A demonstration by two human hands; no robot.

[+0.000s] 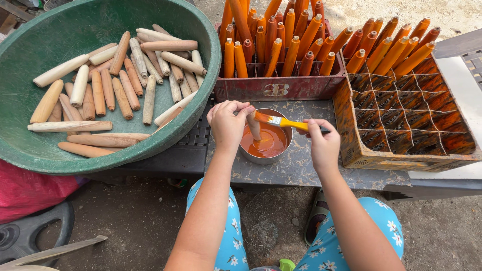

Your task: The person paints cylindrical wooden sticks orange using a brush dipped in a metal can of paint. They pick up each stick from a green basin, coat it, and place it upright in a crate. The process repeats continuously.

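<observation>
Left hand [228, 123]: closed on a wooden handle [253, 125], which was held upright with its lower end dipped in the tin.
Right hand [324, 145]: closed on the yellow grip of a paintbrush [275, 120], at 3 o'clock of the tin; the bristles were laid against the wooden handle.
Tin [266, 143]: a round metal tin of orange stain was set on the worktop [296, 168], between the two hands.
Green basin [108, 83]: found at 9 o'clock of the tin; a heap of bare handles [120, 80] was lying in it, unstained.
Right crate [406, 118]: an orange-stained crate with square cells was placed at 3 o'clock of the tin; only its far cells were filled with stained handles [396, 45], leaning.
Far crate [278, 85]: a red crate at 12 o'clock of the tin was packed with orange handles [273, 42], standing on end.
</observation>
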